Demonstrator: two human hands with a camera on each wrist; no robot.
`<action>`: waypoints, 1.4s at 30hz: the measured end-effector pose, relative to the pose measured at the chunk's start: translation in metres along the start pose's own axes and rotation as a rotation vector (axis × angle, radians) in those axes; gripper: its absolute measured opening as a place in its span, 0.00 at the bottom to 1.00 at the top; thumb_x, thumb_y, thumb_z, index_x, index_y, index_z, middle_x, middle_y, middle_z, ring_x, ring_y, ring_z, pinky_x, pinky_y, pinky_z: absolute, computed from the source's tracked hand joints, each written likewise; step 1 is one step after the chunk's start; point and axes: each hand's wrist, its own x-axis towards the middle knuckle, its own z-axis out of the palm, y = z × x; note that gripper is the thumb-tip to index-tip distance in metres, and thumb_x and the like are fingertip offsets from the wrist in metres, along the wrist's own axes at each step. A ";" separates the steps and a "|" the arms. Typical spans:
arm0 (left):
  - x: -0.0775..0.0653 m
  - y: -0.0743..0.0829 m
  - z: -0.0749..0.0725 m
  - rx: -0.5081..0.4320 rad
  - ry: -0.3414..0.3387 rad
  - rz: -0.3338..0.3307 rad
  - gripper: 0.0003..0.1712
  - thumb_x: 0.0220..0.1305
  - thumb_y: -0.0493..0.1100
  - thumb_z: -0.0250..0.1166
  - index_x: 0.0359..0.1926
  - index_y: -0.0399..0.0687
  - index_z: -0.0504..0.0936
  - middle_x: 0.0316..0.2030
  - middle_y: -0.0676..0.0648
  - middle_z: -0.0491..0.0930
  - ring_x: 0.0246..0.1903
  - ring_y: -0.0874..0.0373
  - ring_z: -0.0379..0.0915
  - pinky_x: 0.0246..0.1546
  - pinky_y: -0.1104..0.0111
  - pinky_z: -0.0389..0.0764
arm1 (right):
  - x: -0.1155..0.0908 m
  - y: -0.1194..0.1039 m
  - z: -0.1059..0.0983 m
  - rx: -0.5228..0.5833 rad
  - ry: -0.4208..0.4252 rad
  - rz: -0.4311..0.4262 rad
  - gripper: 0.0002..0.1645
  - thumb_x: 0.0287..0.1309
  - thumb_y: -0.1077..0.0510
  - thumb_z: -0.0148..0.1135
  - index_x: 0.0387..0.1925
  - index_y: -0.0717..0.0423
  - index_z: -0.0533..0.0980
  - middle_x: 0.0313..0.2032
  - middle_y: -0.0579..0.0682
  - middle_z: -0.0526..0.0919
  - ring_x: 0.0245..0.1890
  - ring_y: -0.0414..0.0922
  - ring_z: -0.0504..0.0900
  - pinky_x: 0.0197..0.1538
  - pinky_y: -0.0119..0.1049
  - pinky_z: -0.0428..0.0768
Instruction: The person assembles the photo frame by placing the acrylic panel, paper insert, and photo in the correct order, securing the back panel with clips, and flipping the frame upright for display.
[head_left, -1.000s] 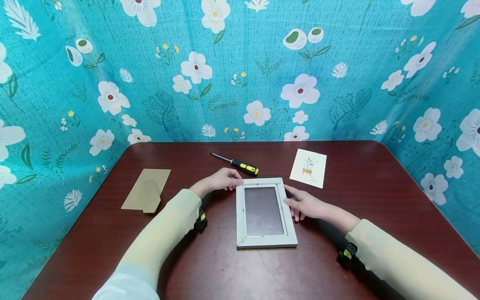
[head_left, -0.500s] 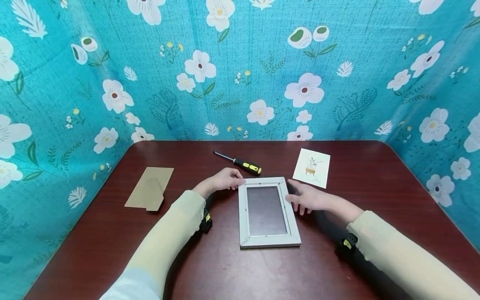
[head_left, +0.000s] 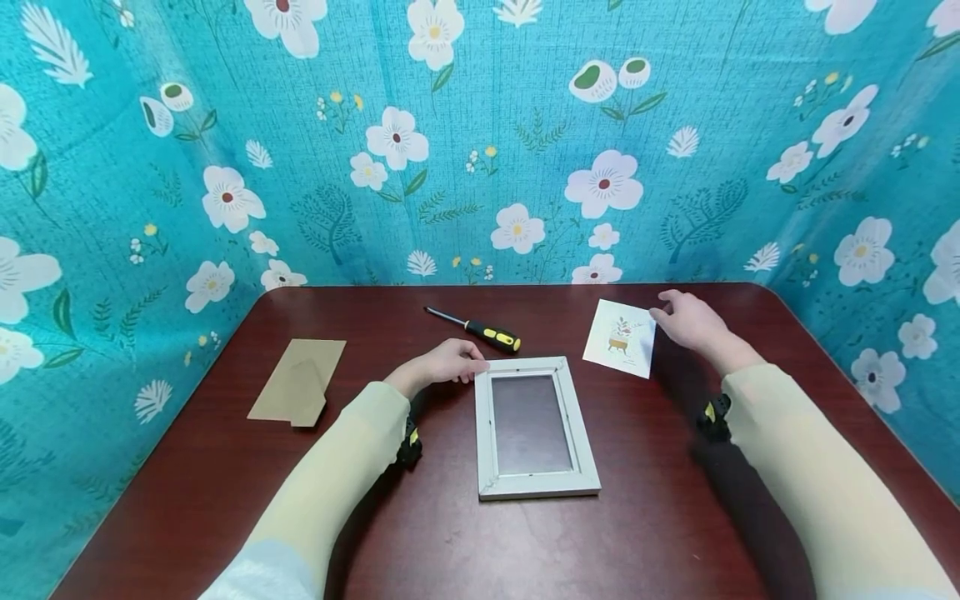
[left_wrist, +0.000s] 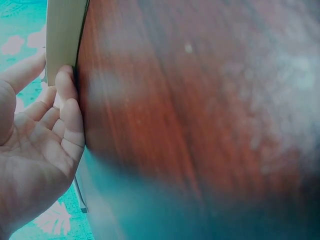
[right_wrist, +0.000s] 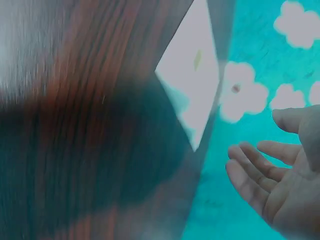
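Observation:
A white picture frame [head_left: 588, 450] with a clear pane lies flat on the table. My left hand [head_left: 448, 362] pinches its far left corner; in the left wrist view the thumb and fingertips are on either side of the frame's edge [left_wrist: 65, 40]. Beyond the frame, to the right, lies a white card [head_left: 609, 340] printed with a potted plant. My right hand [head_left: 693, 321] hovers by the card's right edge, fingers apart and holding nothing. The right wrist view shows this hand [right_wrist: 285, 185] apart from the card [right_wrist: 187, 75].
A screwdriver [head_left: 487, 333] with a black and yellow handle lies behind the frame, close to my left hand. On the left rests a brown backing board [head_left: 288, 383] with a stand flap. A flowered blue cloth [head_left: 480, 167] rises behind the dark red table [head_left: 540, 550].
My right hand has left the frame's right side and moved away and to the right, beside the card. My left hand stays at the frame's corner.

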 end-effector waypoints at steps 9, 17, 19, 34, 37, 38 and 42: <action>0.001 -0.001 0.002 -0.022 -0.018 -0.011 0.11 0.69 0.44 0.61 0.41 0.38 0.79 0.26 0.47 0.76 0.25 0.58 0.71 0.26 0.71 0.71 | 0.006 0.042 0.019 -0.042 -0.053 0.108 0.45 0.68 0.50 0.51 0.68 0.79 0.46 0.61 0.82 0.50 0.60 0.75 0.56 0.58 0.69 0.60; 0.001 -0.002 0.002 -0.023 -0.018 -0.014 0.11 0.69 0.44 0.61 0.41 0.39 0.79 0.26 0.48 0.76 0.25 0.58 0.71 0.26 0.71 0.71 | 0.004 0.046 0.032 -0.075 -0.024 0.116 0.46 0.69 0.47 0.49 0.69 0.77 0.44 0.62 0.81 0.51 0.59 0.75 0.55 0.57 0.70 0.60; 0.001 -0.002 0.003 -0.022 -0.017 -0.016 0.11 0.69 0.44 0.61 0.41 0.39 0.79 0.26 0.48 0.76 0.25 0.58 0.71 0.26 0.71 0.71 | 0.005 0.043 0.035 -0.083 -0.022 0.105 0.46 0.69 0.46 0.50 0.69 0.76 0.44 0.62 0.81 0.51 0.60 0.75 0.55 0.57 0.70 0.60; 0.001 -0.001 0.002 -0.013 -0.018 -0.015 0.11 0.68 0.44 0.61 0.40 0.38 0.79 0.26 0.48 0.76 0.25 0.59 0.71 0.26 0.71 0.71 | 0.017 0.042 0.042 -0.112 -0.063 0.095 0.53 0.63 0.45 0.59 0.70 0.75 0.44 0.63 0.79 0.53 0.62 0.74 0.54 0.58 0.69 0.60; 0.000 0.000 0.001 -0.010 -0.013 -0.013 0.11 0.69 0.44 0.61 0.41 0.38 0.79 0.26 0.48 0.76 0.25 0.58 0.71 0.26 0.71 0.71 | 0.018 0.040 0.039 -0.090 -0.076 0.082 0.52 0.62 0.48 0.61 0.70 0.75 0.45 0.64 0.79 0.54 0.62 0.73 0.55 0.58 0.69 0.59; 0.000 0.000 0.001 -0.009 -0.012 -0.012 0.11 0.69 0.44 0.61 0.41 0.38 0.79 0.26 0.48 0.76 0.25 0.58 0.71 0.26 0.71 0.71 | 0.018 0.039 0.038 -0.081 -0.083 0.081 0.52 0.61 0.48 0.62 0.70 0.75 0.45 0.64 0.78 0.54 0.62 0.73 0.56 0.59 0.69 0.59; 0.001 0.001 0.000 -0.005 -0.009 -0.010 0.11 0.69 0.43 0.61 0.41 0.38 0.79 0.26 0.48 0.76 0.25 0.58 0.71 0.26 0.71 0.71 | 0.018 0.035 0.034 -0.039 -0.121 0.089 0.54 0.61 0.50 0.63 0.71 0.74 0.43 0.65 0.78 0.53 0.62 0.72 0.55 0.59 0.69 0.58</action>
